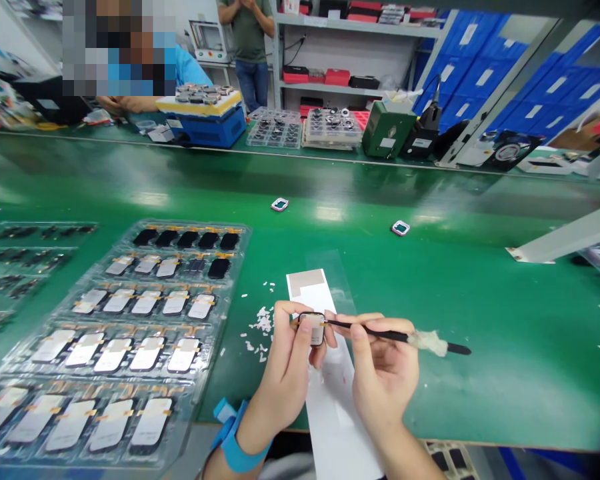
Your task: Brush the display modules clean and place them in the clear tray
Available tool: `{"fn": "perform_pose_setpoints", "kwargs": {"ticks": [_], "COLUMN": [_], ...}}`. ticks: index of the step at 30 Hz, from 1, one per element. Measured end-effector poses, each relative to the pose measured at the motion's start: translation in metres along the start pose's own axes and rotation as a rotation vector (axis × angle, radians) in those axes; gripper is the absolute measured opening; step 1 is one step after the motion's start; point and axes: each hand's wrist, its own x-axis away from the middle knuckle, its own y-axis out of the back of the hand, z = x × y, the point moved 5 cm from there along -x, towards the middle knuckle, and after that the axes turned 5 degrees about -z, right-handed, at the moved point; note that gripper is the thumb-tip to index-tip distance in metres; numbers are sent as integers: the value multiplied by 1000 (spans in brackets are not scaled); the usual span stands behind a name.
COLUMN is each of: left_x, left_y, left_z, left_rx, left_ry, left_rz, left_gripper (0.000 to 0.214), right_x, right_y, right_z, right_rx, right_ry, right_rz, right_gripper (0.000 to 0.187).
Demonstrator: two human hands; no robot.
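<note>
My left hand [286,363] is closed around a small dark screen panel [313,328], holding it upright over a white paper strip [330,393]. My right hand [383,367] pinches a thin black tool [395,337] wrapped with pale tape near its back end. The tool's tip touches the panel's right edge. A blue strap [235,440] circles my left wrist. Small white scraps [261,327] lie on the green mat just left of my hands.
A clear tray [130,327] with rows of similar panels sits at the left. Two small framed parts [279,204] [401,228] lie farther out on the green belt. A blue box [207,120], trays and a green device [387,130] line the far side, where other people stand. A white bracket [565,240] lies at the right.
</note>
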Motion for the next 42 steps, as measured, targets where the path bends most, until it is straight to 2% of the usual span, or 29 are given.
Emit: {"fn": "perform_pose_setpoints", "kwargs": {"ticks": [6, 9, 12, 14, 16, 18, 21, 23, 25, 27, 29, 31, 42], "left_x": [-5, 1, 23, 38, 40, 19, -41, -84, -115, -130, -132, -127, -116], "left_y": [5, 11, 21, 28, 40, 61, 114, 153, 188, 213, 227, 231, 222], "left_z": [6, 2, -24, -53, -81, -103, -120, -120, -112, -102, -94, -90, -85], "left_rx": [-59, -133, -318, -506, -681, -845, -1210, -1270, -1292, -1308, -1325, -1341, -1479], "left_ry": [15, 11, -25, -80, -122, -144, -138, -110, -48, 18, 52, 55, -77], "left_rz": [-59, -65, -72, -63, -43, -47, -192, -244, -274, -298, -324, -348, -386], "left_gripper": [19, 21, 16, 10, 9, 12, 16, 19, 26, 31, 34, 35, 35], "right_x": [-3, -10, -20, -27, -32, -33, -30, -30, -33, -38, -43, -46, -46], "right_y": [7, 13, 13, 10, 5, 0, -9, -11, -11, -8, -6, -5, -4], "right_z": [-8, -3, 9, 15, 12, -4, -42, -65, -79, -85, -87, -86, -85], "right_rx": [-58, -95, -53, -15, 24, 53, 70, 65, 65, 68, 72, 72, 46], "right_ry": [-126, -157, -151, -127, -113, -160, -310, -398, -440, -439, -434, -436, -442], "right_rz": [-16, -61, -29, 27, 98, 192, 330, 364, 349, 315, 292, 278, 252], "right_gripper": [11, 11, 13, 15, 15, 17, 25, 32, 38, 41, 43, 44, 44]}}
